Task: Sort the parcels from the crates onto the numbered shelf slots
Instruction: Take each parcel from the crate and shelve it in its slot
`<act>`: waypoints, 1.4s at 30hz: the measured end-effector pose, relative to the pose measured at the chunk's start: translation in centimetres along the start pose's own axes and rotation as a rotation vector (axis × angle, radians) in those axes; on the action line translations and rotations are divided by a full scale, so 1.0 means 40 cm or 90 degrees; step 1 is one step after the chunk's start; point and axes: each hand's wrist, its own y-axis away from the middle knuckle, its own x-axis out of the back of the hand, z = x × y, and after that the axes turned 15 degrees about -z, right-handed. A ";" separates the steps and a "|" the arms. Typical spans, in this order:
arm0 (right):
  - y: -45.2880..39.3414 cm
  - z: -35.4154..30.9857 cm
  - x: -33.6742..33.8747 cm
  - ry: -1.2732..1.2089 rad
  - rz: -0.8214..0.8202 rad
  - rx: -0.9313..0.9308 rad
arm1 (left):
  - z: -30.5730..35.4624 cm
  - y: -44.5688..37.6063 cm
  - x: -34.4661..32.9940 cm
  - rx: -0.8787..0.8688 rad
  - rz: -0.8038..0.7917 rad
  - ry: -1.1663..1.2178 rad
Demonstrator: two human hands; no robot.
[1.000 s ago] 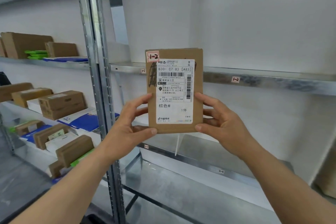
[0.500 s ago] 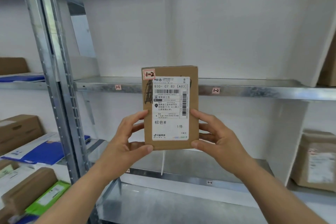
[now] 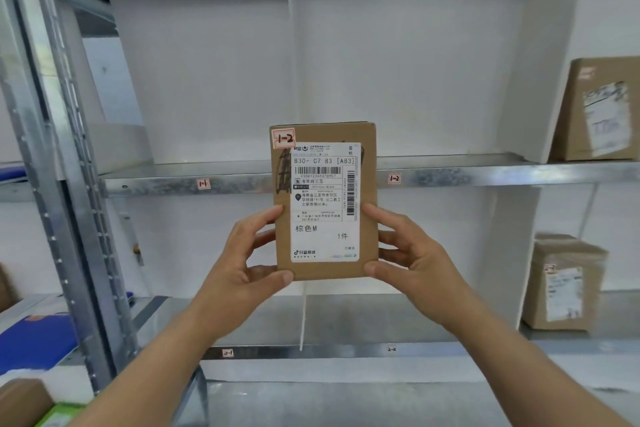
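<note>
Currently I hold one parcel (image 3: 323,199) upright in front of the shelf (image 3: 485,174), its printed label (image 3: 325,201) facing me. My left hand (image 3: 242,270) grips its lower left edge, thumb curled under the bottom corner and fingers bent against the side. My right hand (image 3: 412,263) grips the lower right edge the same way, thumb at the bottom corner, fingers curled behind. The parcel is clear of any shelf board, held in the air between both hands.

A red sticker (image 3: 284,138) at the parcel's top left corner reads 1-2. Black marker scribble shows left of the label. On the shelf's front lip, tag 1-1 (image 3: 203,183) sits left of the parcel and tag 1-2 (image 3: 394,178) right of it. A thin white divider (image 3: 290,45) stands between those two slots, directly behind the parcel. Lower tags (image 3: 227,353) are too blurred to confirm.

Two other boxes stand at far right, one (image 3: 599,111) on the upper board, one (image 3: 564,284) below. A steel upright (image 3: 69,184) runs down the left side.
</note>
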 end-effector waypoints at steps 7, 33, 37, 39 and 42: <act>-0.049 -0.050 0.084 0.018 0.074 0.003 | 0.018 -0.155 0.019 -0.086 -0.035 0.004; -0.392 0.178 0.337 0.113 0.096 -0.067 | -0.111 -0.582 0.024 0.017 0.037 -0.049; -0.432 0.205 0.352 0.119 0.120 -0.115 | -0.125 -0.621 0.025 0.053 0.079 -0.077; -0.450 0.208 0.362 0.144 0.107 -0.140 | -0.129 -0.638 0.027 0.073 0.096 -0.093; -0.476 0.210 0.377 0.185 0.083 -0.179 | -0.136 -0.660 0.030 0.100 0.115 -0.099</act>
